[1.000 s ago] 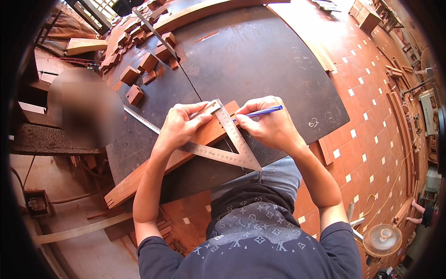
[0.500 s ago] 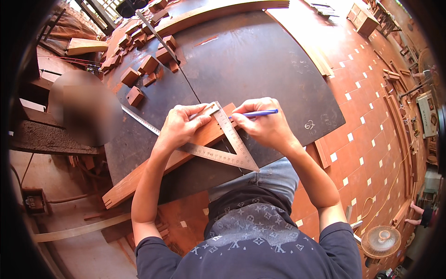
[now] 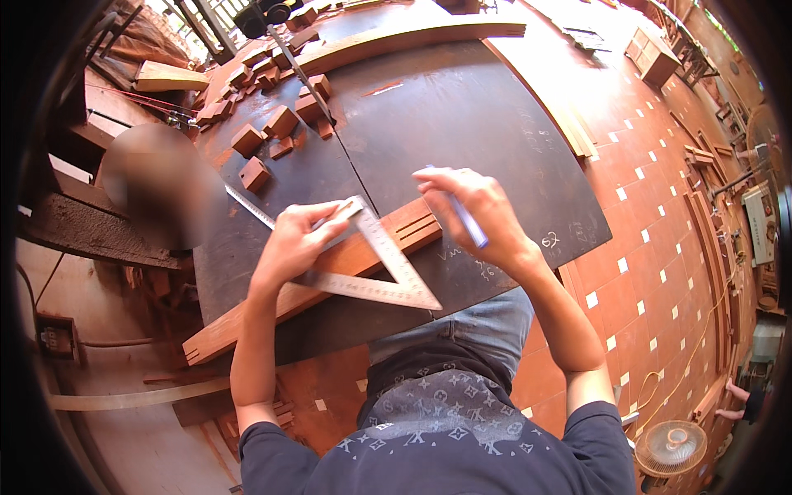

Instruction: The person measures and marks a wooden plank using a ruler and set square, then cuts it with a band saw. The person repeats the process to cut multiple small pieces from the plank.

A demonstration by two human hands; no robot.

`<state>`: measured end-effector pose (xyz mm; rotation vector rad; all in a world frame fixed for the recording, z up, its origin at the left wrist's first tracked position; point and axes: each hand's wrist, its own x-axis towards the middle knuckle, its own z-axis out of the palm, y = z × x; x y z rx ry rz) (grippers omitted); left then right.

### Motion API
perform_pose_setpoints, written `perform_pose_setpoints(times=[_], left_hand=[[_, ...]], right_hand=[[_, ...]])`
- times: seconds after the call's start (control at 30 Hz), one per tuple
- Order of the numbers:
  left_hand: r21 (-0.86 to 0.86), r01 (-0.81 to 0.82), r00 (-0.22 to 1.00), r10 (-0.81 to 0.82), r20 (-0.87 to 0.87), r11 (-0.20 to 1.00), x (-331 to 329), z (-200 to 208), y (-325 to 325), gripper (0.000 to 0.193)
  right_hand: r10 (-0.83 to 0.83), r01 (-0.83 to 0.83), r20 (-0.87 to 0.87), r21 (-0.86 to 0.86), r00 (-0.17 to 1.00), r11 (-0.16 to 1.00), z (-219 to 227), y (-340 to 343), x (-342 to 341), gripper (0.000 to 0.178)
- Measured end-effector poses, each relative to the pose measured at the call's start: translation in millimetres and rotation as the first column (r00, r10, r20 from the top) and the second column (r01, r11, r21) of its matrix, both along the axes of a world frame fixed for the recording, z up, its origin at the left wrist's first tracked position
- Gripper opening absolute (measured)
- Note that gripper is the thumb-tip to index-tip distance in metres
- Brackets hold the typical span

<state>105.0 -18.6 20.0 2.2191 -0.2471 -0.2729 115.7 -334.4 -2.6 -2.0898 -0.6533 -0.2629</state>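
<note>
A long reddish-brown wooden bar (image 3: 216, 337) lies slantwise along the near edge of the dark table, with narrow slots cut into both ends. Across it rests a silver triangular set square (image 3: 394, 256) with graduated edges. My left hand (image 3: 290, 243) pinches the thick upper end of the square over the bar. Raised just beyond the bar's right end, my right hand (image 3: 487, 210) holds a blue pen (image 3: 468, 221), blurred by motion and apart from the wood.
The dark table (image 3: 478, 107) bears chalk-like marks and a thin slit. A steel ruler (image 3: 249, 206) lies left of my hand. Wooden blocks (image 3: 247, 140) cluster at the far left, below a metal bar (image 3: 297, 70). A curved board (image 3: 404, 35) spans the back. A fan (image 3: 672, 450) stands lower right.
My right hand has lifted the pen off and turned it. My left hand has slid the set square left along the bar, uncovering the slotted right end.
</note>
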Motion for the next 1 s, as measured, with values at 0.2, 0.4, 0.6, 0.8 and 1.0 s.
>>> perform_pose_setpoints(times=[0.2, 0.4, 0.6, 0.8, 1.0], left_hand=[[-0.057, -0.202, 0.978, 0.199, -0.063, 0.978, -39.1, 19.2, 40.1, 0.036], [-0.076, -0.281, 0.96, 0.28, -0.022, 0.957, -66.0, 19.9, 36.0, 0.033], [-0.268, -0.263, 0.964, 0.26, -0.048, 0.927, -58.0, 11.7, 1.8, 0.032], [-0.528, -0.188, 0.981, 0.181, -0.066, 0.828, -30.2, -11.8, -71.5, 0.033], [-0.769, -0.148, 0.968, 0.25, 0.016, 0.622, -35.4, -16.3, -143.9, 0.034]], right_hand=[[0.403, -0.338, 0.043, -0.466, 0.914, 0.818, -17.5, 30.7, 24.0, 0.071], [0.282, -0.165, 0.074, -0.661, 0.957, 0.732, 7.9, -44.0, 42.7, 0.07], [0.034, -0.036, -0.017, -0.748, 0.999, 0.663, 26.8, -150.1, 87.8, 0.072], [-0.11, 0.117, 0.065, -0.8, 0.992, 0.588, 36.8, -202.2, 109.2, 0.069], [0.142, -0.094, -0.444, 0.127, 0.885, 0.987, 39.1, -59.6, 24.9, 0.049]])
